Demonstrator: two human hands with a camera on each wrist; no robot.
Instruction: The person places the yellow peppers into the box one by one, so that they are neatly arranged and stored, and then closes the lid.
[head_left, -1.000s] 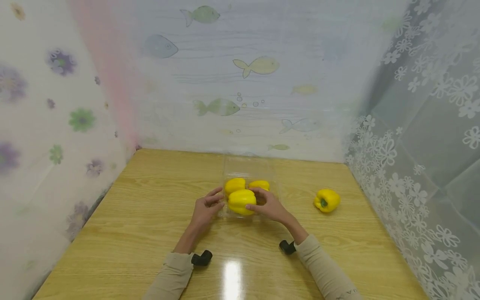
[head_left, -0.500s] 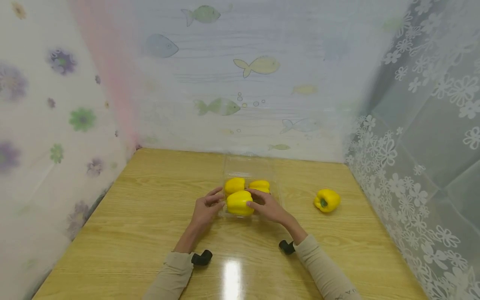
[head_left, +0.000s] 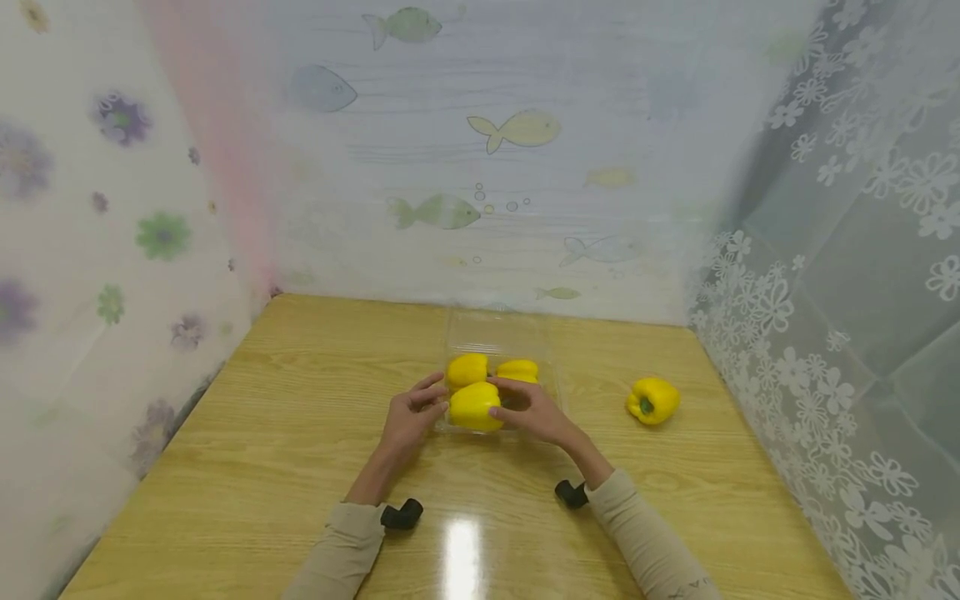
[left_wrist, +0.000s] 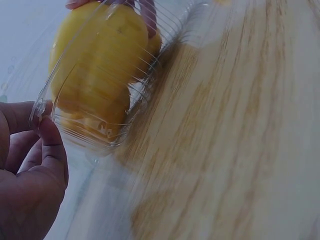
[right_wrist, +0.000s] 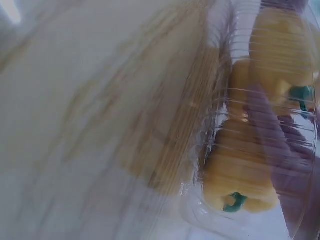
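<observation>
Head view evenly lit, white glare on tabletop (head_left: 510, 517); wrist views dimmer, bluish, right one hazy.

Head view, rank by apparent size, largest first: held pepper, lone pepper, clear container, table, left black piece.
1. table
2. clear container, lid included
3. held pepper and lone pepper: too alike to rank
4. left black piece

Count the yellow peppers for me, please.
4 clearly seen: front pepper in the right hand, back-left pepper and back-right pepper in the clear box, lone pepper on the table, far right. More may be hidden inside.
</observation>
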